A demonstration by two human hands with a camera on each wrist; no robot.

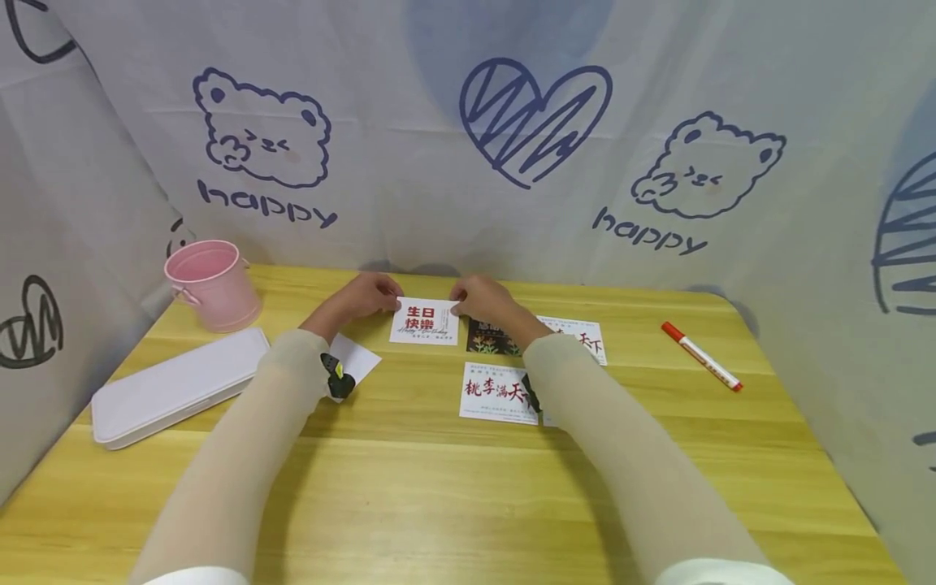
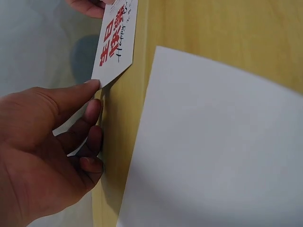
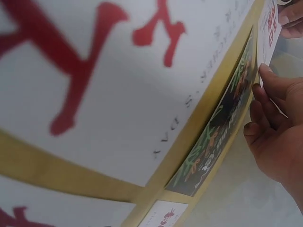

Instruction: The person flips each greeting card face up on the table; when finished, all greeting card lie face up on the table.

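A white card (image 1: 426, 325) with red Chinese characters and "Happy Birthday" script is held between both hands near the table's far edge. My left hand (image 1: 363, 296) pinches its left upper corner; in the left wrist view, that hand's thumb (image 2: 78, 94) lies on the card's corner. On the other side my right hand (image 1: 486, 299) pinches the right upper corner between thumb and fingers. Below my left wrist lies a blank white card (image 1: 360, 357). A dark flowered card (image 1: 491, 341) is partly covered by my right hand.
White cards with red brush characters lie right of centre, one nearer (image 1: 499, 394) and one farther (image 1: 591, 335), partly behind the right sleeve. A red-capped marker (image 1: 702, 356) lies at right. A white case (image 1: 183, 386) and pink bucket (image 1: 215, 288) stand at left.
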